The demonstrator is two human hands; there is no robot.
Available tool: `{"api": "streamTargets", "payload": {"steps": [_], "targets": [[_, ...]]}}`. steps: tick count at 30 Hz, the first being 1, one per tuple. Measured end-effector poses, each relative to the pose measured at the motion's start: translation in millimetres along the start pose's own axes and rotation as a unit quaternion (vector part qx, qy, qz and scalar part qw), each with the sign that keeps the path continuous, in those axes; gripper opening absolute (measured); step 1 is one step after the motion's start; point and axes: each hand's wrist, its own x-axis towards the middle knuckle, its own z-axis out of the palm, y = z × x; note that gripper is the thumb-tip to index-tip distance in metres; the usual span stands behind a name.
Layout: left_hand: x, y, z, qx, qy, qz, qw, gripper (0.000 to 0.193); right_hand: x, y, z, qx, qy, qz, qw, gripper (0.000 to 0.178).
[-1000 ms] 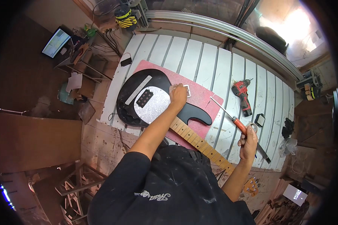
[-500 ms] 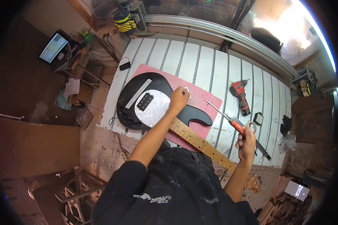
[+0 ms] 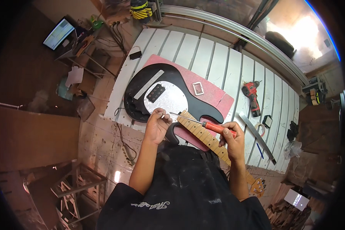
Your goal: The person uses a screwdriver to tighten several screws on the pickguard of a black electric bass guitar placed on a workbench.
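My right hand (image 3: 232, 138) is closed round the red handle of a screwdriver (image 3: 214, 127), whose thin shaft points left. Its tip lies close to the fingers of my left hand (image 3: 157, 125). Those fingers are curled in a pinch, and anything between them is too small to make out. Beneath both hands lies a black electric guitar (image 3: 136, 82) with a white pearly pickguard (image 3: 174, 97), a black pickup (image 3: 155, 93) and a light wooden neck (image 3: 199, 131). Beside the body, a small white rectangular frame (image 3: 194, 88) rests on the pink mat (image 3: 214, 91).
The white slatted table (image 3: 195, 51) carries a red-black cordless drill (image 3: 251, 99), a steel straightedge (image 3: 253, 130), a tape roll (image 3: 260, 126), a blue pen (image 3: 260, 150) and a small black box (image 3: 135, 55). A metal rail (image 3: 234, 33) runs along the far side.
My left hand has let go of the white frame on the mat and come back toward me. My right hand has brought the screwdriver left and down, over the neck.
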Motion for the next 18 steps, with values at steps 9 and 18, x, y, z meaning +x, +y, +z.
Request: {"api": "streamTargets", "payload": {"steps": [9, 18], "targets": [[-14.7, 8.6, -2.2, -0.038, -0.057, 0.033, 0.997, 0.026, -11.2, 4.3, 27.6, -0.021, -0.035, -0.030, 0.999, 0.024], [-19.4, 13.5, -5.9, -0.037, -0.069, 0.026, 0.997, 0.029, -14.6, 7.9, 35.2, -0.011, 0.003, -0.020, 1.000, 0.021]]}}
